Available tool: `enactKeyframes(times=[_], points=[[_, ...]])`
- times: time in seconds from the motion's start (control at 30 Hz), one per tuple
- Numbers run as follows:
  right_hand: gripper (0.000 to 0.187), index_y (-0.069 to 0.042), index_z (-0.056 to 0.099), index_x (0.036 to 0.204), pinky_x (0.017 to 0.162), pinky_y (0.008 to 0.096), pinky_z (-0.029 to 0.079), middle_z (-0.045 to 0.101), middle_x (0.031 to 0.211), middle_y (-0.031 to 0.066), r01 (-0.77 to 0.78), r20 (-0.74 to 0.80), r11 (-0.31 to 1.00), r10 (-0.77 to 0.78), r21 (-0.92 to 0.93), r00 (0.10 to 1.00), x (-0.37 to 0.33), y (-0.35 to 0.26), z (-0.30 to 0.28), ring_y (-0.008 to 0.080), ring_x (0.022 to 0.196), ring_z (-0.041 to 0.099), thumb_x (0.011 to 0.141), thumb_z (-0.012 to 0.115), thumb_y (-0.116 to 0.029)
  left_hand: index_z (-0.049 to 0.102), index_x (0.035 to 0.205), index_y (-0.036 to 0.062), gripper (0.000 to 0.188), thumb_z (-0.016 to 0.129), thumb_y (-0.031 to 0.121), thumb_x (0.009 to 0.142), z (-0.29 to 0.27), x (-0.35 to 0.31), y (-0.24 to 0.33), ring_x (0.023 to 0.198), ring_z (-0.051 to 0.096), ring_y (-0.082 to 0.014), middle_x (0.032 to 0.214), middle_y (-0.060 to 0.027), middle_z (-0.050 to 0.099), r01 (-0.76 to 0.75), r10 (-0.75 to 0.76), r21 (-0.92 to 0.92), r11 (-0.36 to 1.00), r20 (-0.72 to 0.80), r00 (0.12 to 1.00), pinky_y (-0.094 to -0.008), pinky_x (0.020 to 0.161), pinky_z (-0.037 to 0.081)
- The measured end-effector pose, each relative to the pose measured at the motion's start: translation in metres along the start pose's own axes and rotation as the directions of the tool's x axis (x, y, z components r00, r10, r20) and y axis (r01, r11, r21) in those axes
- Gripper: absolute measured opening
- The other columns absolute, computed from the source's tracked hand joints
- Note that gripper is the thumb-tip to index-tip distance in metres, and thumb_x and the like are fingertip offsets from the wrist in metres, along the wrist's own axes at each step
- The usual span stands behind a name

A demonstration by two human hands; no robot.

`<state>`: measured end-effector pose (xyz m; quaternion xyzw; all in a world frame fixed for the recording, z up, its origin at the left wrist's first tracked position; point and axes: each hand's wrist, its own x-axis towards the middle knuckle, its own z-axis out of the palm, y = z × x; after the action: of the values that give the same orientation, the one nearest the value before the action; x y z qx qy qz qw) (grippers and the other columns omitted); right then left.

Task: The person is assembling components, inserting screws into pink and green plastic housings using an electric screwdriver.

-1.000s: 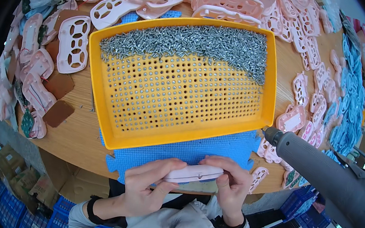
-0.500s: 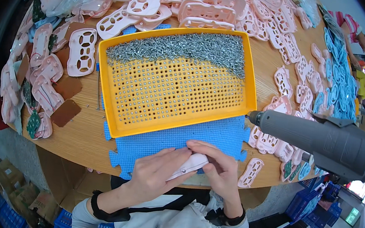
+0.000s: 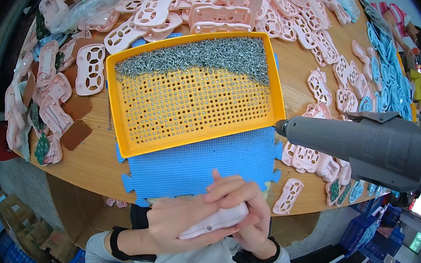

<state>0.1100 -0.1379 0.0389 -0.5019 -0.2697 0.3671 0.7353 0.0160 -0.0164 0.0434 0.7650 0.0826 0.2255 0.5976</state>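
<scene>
Just in front of my body, both hands are wrapped round a pale pink plastic casing [image 3: 216,222]. A small metallic spot, perhaps a screw, shows on its near side. My left hand [image 3: 170,219] grips it from the left, fingers lying along it. My right hand [image 3: 249,215] closes over its right end, fingers bent across the top. Much of the casing is covered by my fingers. Beyond my hands lies a blue foam mat [image 3: 196,163]. On it rests a yellow tray [image 3: 115,105] with a perforated bed, many holes holding screws, and loose silver screws [image 3: 198,55] heaped along its far side.
A grey power screwdriver [image 3: 324,136] juts in from the right, its tip by the tray's corner. Pink casings [image 3: 154,8] pile up at the back and both sides. Light-blue parts [image 3: 391,74] lie far right. Brown pieces [image 3: 76,135] are at left. Two people sit far right.
My hands and the casing have come slightly nearer my body. My right fingers have shifted over the casing's top. The whole view has turned a little, moving the tray leftward in it.
</scene>
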Motion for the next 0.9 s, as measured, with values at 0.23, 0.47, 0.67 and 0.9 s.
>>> enactKeyframes(times=[0.23, 0.47, 0.67, 0.9], points=[[0.037, -0.007, 0.048, 0.091, 0.110, 0.0471, 0.014, 0.057, 0.102, 0.0168, 0.016, 0.048, 1.000, -0.016, 0.016, 0.999, 0.005, -0.018, 0.014, 0.0226, 0.092, 0.050, 0.090, 0.050, -0.044, 0.063, 0.103, -0.0041, 0.046, 0.081, 0.010, 0.063, -0.019, 0.008, 0.020, 0.069, 0.068, -0.0239, 0.082, -0.0140, 0.067, -0.092, 0.089, 0.041, 0.995, 0.078, 0.993, -0.0275, 0.058, 0.054], [0.036, 0.000, 0.048, 0.103, 0.108, 0.0410, 0.022, 0.056, 0.105, 0.0173, 0.004, -0.213, 0.962, 0.056, 0.272, 0.975, 0.011, 0.000, 0.006, 0.0240, 0.103, 0.052, 0.094, 0.044, -0.035, 0.056, 0.116, 0.0021, 0.048, 0.074, 0.010, 0.072, 0.002, 0.008, 0.004, 0.075, 0.067, -0.0199, 0.092, -0.0134, 0.066, 0.163, -0.162, -0.262, 0.951, 0.025, 0.986, -0.0252, 0.063, 0.051], [0.030, -0.003, 0.047, 0.104, 0.102, 0.0376, 0.032, 0.053, 0.111, 0.0167, -0.116, -0.264, 0.895, 0.247, 0.431, 0.932, 0.006, 0.003, 0.014, 0.0206, 0.107, 0.050, 0.096, 0.041, -0.031, 0.050, 0.120, 0.0032, 0.046, 0.069, 0.007, 0.078, 0.000, -0.009, -0.008, 0.084, 0.065, -0.0196, 0.103, -0.0151, 0.063, 0.251, -0.238, -0.243, 0.937, 0.080, 0.968, -0.0287, 0.068, 0.051], [0.022, -0.004, 0.058, 0.110, 0.096, 0.0347, 0.036, 0.049, 0.126, 0.0143, -0.097, -0.019, 0.971, 0.095, -0.220, 0.995, 0.011, -0.012, 0.005, 0.0217, 0.112, 0.047, 0.090, 0.053, -0.011, 0.050, 0.114, 0.0019, 0.042, 0.068, 0.005, 0.076, -0.020, -0.005, 0.007, 0.082, 0.064, -0.0320, 0.095, -0.0177, 0.061, 0.326, -0.303, -0.034, 0.945, 0.286, 0.909, -0.0342, 0.067, 0.051]])
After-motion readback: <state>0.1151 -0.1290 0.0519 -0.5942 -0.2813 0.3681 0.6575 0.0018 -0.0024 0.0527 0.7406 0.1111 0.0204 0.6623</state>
